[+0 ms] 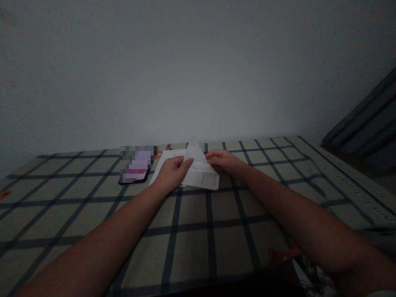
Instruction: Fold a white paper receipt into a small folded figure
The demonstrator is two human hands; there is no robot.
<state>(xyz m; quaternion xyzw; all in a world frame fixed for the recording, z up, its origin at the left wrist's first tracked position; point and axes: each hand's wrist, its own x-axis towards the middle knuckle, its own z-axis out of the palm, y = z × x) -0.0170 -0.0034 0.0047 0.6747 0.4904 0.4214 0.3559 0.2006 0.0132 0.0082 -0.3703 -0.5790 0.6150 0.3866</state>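
Note:
A folded sheet of printed paper [200, 167], pointed at its far end, is held between my two hands just above the checked cloth. My left hand [173, 171] grips its left side, the thumb lying on top and the fingers mostly hidden beneath. At the right edge, my right hand [224, 161] pinches the paper between thumb and curled fingers. More white printed paper [165, 158] lies flat under and behind my left hand, partly covered by it.
A phone [137, 165] with a lit screen, partly blurred out, rests left of the papers. The checked cloth [192, 239] spreads over the surface up to a plain wall [198, 74]. Dark folded fabric [368, 111] hangs at the far right.

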